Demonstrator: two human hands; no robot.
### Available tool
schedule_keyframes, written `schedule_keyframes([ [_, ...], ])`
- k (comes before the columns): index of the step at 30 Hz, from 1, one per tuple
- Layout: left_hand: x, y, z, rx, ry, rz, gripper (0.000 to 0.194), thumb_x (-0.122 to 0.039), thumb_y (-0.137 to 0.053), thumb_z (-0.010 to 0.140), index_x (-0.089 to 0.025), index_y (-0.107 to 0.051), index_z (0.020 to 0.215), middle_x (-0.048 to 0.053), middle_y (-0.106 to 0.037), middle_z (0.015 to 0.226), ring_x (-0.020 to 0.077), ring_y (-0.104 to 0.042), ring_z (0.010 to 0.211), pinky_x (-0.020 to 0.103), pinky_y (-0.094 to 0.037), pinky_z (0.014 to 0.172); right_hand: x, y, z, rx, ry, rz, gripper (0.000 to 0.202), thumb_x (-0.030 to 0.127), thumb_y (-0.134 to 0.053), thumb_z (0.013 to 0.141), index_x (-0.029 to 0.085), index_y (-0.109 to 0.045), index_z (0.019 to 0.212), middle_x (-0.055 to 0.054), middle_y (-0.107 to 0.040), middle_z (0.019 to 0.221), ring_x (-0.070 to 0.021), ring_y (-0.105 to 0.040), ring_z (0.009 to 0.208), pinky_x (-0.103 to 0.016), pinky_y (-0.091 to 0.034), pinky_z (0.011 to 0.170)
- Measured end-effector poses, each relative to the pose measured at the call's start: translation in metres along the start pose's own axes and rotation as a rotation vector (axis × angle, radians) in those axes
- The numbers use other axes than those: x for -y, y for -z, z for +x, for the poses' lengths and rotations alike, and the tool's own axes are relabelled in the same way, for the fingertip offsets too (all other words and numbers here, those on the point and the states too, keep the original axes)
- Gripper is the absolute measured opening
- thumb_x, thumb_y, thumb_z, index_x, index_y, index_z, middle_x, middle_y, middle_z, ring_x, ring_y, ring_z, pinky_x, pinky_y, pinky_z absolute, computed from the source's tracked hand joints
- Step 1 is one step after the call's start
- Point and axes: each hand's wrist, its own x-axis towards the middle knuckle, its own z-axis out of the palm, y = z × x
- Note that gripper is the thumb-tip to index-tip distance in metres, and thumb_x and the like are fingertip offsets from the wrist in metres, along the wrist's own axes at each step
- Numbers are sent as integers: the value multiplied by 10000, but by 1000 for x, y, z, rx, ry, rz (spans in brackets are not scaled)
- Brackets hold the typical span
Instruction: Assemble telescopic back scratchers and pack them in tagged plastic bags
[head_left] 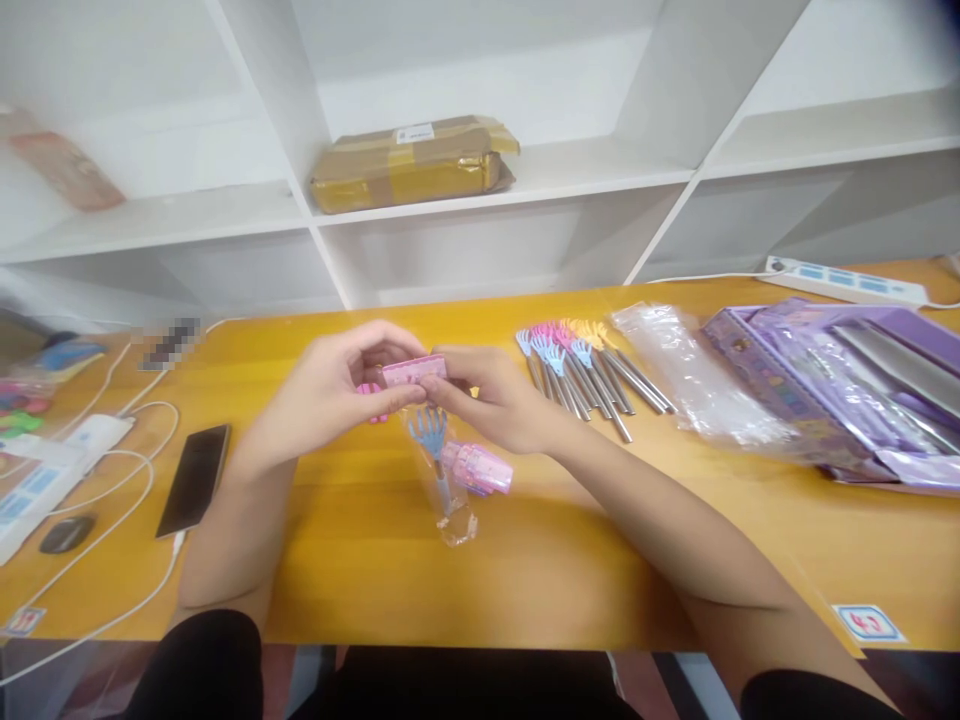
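Note:
Above the middle of the table, my left hand (337,385) and my right hand (499,395) pinch a small pink printed card (412,371) between thumbs and fingers. Below them a blue hand-shaped scratcher (430,435) lies in a clear plastic bag (459,525). Beside it, to the right, rests a pink printed packet (480,468). A bright pink piece (373,402) shows partly under my left hand. To the right of my hands is a pile of metal-handled scratchers (581,365) with blue, pink and yellow heads.
Clear plastic bags (694,375) and a purple box (847,400) with wrapped items occupy the right. A phone (193,480), white cables and a power strip (60,480) lie left. White shelves (510,190) behind hold a taped carton (409,165).

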Motion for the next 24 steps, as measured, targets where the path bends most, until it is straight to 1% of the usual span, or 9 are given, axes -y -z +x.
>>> schedule_keyframes([
  [3, -2, -1, -1, -16, 0, 12, 297, -332, -849, 917, -217, -712, 1155, 57, -774, 977, 171, -752, 811, 212, -580, 568, -1, 0, -1, 2, -12, -6, 450, 496, -483, 1131, 156, -710, 943, -21, -656, 857, -108, -540, 737, -257, -389, 674],
  [6, -2, -2, -1, -18, -11, 4, 294, -331, -842, 924, -220, -712, 1163, 54, -771, 985, 165, -744, 818, 209, -585, 574, -1, 1, -1, 10, -16, -9, 468, 510, -470, 1132, 156, -696, 924, -30, -671, 880, -114, -556, 759, -265, -394, 690],
  [12, 0, -1, -1, 2, -32, -10, 287, -336, -834, 929, -229, -716, 1167, 68, -782, 1008, 187, -763, 856, 234, -607, 610, 2, 5, 0, 36, -28, -9, 486, 538, -447, 1131, 165, -658, 903, -35, -667, 890, -120, -537, 756, -279, -388, 707],
  [16, 0, -1, -1, -6, -44, 7, 286, -336, -828, 934, -234, -716, 1177, 67, -785, 1025, 184, -772, 868, 221, -609, 614, 2, 6, 0, 33, -33, -9, 478, 540, -447, 1127, 175, -624, 876, -29, -650, 875, -120, -520, 741, -282, -379, 700],
  [19, -1, -1, -2, -12, -73, 27, 289, -317, -834, 929, -226, -719, 1178, 67, -783, 1060, 182, -773, 918, 237, -638, 714, 1, 7, 0, 29, -29, -21, 454, 496, -445, 1128, 181, -579, 829, -21, -620, 848, -117, -506, 731, -282, -366, 691],
  [21, -2, 0, -3, -7, -91, 34, 292, -303, -835, 927, -218, -720, 1181, 71, -781, 1087, 187, -771, 957, 261, -651, 796, 1, 8, 0, 32, -27, -24, 420, 434, -447, 1123, 185, -545, 800, -14, -595, 828, -115, -494, 722, -284, -354, 681],
  [22, -3, 0, -3, -4, -92, 38, 294, -299, -832, 929, -214, -717, 1186, 73, -780, 1096, 188, -770, 964, 265, -651, 809, 2, 8, 0, 33, -25, -27, 396, 396, -450, 1116, 187, -532, 790, -9, -580, 816, -114, -485, 715, -284, -348, 676],
  [24, -4, 1, -3, 4, -81, 47, 292, -293, -819, 940, -210, -711, 1198, 76, -776, 1105, 185, -768, 958, 251, -644, 781, 2, 9, 0, 35, -17, -33, 346, 319, -456, 1093, 191, -514, 777, 6, -538, 781, -108, -459, 694, -278, -337, 663],
])
